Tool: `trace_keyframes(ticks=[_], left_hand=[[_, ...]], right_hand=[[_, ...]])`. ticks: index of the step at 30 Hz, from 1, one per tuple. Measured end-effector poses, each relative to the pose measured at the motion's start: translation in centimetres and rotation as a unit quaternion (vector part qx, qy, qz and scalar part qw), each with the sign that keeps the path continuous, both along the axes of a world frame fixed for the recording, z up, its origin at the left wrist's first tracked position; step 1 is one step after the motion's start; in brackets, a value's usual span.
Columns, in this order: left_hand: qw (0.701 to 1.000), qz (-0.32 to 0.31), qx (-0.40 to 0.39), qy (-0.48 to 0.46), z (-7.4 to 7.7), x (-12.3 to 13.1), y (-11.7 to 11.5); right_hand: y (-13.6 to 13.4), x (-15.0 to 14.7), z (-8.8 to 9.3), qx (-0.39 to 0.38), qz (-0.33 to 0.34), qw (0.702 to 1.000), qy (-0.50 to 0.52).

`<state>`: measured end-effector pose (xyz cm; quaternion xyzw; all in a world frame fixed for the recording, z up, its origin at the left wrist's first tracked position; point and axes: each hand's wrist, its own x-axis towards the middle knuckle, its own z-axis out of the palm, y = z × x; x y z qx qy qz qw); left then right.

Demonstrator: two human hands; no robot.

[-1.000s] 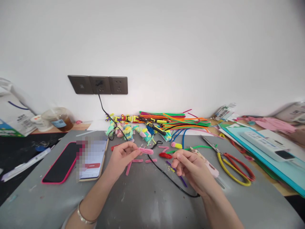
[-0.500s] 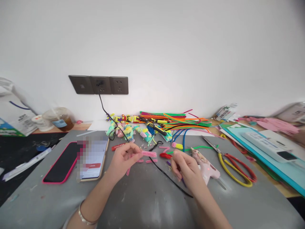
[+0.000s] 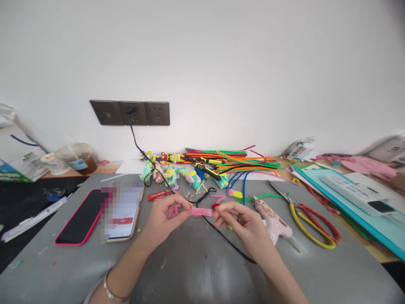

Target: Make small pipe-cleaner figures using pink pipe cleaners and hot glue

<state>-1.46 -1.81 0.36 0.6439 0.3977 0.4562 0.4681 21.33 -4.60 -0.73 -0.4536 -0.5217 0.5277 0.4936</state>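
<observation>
Thumb and index finger of my left hand [image 3: 167, 217] pinch the left end of a short folded pink pipe cleaner [image 3: 201, 212], held level above the mat. At its other end, the bent fingertips and thumb of my right hand [image 3: 242, 219] close together on the tip. More pink pipe cleaner pieces [image 3: 174, 210] show behind my left fingers. A red piece [image 3: 215, 205] peeks out behind my right fingertips, and a bent pink pipe cleaner [image 3: 218, 197] lies just beyond.
A black cable [image 3: 226, 237] crosses the grey mat [image 3: 190, 270]. On the right are a pink glue gun [image 3: 275, 223] and scissors [image 3: 303, 213]. Phones [image 3: 82, 217] lie left. Pliers [image 3: 205, 168], pipe cleaner bundles [image 3: 253, 161] and fuzzy figures [image 3: 171, 176] line the back.
My right hand has moved left and turned, bringing its fingertips to the right end of the pink pipe cleaner. My left hand has shifted slightly right and down with it.
</observation>
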Motion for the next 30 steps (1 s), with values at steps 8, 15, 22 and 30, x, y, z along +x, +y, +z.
trace_keyframes(ticks=[8,15,22,30], left_hand=[[1.000,0.002,0.008,-0.004,-0.3,-0.1,0.1],[1.000,0.007,0.004,-0.005,-0.3,0.0,0.2],[0.998,0.010,-0.033,-0.056,-0.1,0.3,0.4],[0.998,-0.022,-0.035,-0.041,-0.7,0.3,0.3]], right_hand=[[-0.1,0.1,0.4,0.027,-0.039,0.999,0.005],[-0.1,0.5,0.5,0.036,-0.033,0.998,-0.048],[-0.1,0.5,-0.4,0.056,-0.054,0.993,-0.088],[0.1,-1.7,0.8,0.080,-0.015,0.991,-0.110]])
